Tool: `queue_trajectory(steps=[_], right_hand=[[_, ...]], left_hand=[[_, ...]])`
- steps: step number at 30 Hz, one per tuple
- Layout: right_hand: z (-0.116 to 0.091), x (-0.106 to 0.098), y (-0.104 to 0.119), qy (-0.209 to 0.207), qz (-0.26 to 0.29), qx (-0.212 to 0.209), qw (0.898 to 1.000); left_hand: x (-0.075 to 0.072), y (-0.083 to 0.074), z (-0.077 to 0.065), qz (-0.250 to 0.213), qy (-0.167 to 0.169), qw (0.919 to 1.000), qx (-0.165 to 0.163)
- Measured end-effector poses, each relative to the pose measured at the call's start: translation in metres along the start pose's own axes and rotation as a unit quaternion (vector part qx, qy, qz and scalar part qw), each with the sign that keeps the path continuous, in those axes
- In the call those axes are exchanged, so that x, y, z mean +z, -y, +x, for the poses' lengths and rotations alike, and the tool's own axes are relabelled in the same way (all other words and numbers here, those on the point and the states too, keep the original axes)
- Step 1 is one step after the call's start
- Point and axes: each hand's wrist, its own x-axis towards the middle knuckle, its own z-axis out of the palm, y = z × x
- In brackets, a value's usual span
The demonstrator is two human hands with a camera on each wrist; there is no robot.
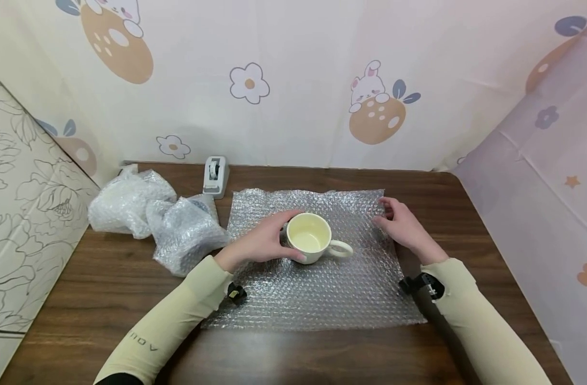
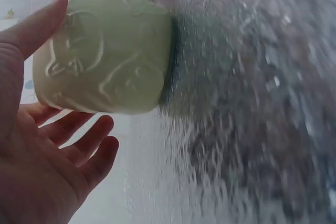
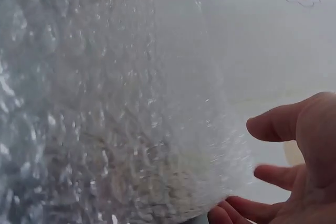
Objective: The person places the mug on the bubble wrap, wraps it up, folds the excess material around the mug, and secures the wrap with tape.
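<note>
A pale yellow mug [image 1: 309,235] stands upright on a sheet of bubble wrap [image 1: 322,299], its handle pointing right. My left hand [image 1: 267,238] holds the mug from its left side, thumb on the near side and fingers on the far side. In the left wrist view the mug [image 2: 105,56] shows raised figures on its wall. At the sheet's right edge is my right hand [image 1: 404,224]. The right wrist view shows its thumb and fingers spread apart, with the lower fingertips [image 3: 220,214] at the edge of the bubble wrap [image 3: 131,103].
Two bubble-wrapped bundles, one at the back [image 1: 130,200] and one nearer [image 1: 185,235], lie left of the sheet. A white tape dispenser [image 1: 216,176] stands at the back of the brown wooden table [image 1: 106,299]. Patterned cloth hangs behind and to the right.
</note>
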Motion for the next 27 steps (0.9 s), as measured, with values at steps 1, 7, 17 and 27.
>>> queue_trajectory(steps=[1,7,17,27], right_hand=[[0.001,0.000,-0.001,0.002,0.014,0.015,1.000],[0.001,-0.001,-0.003,-0.047,0.059,0.034,0.997],[-0.008,-0.008,0.016,-0.037,0.062,-0.070,0.995],[-0.027,-0.006,0.071,0.045,0.183,-0.162,0.969]], left_hand=[[0.002,0.000,0.002,-0.003,0.001,1.0000,-0.004],[0.007,-0.001,0.004,-0.031,-0.004,0.9990,-0.031],[0.003,0.000,0.002,-0.024,-0.012,0.9986,-0.045],[0.004,0.000,0.003,-0.019,-0.009,0.9987,-0.046]])
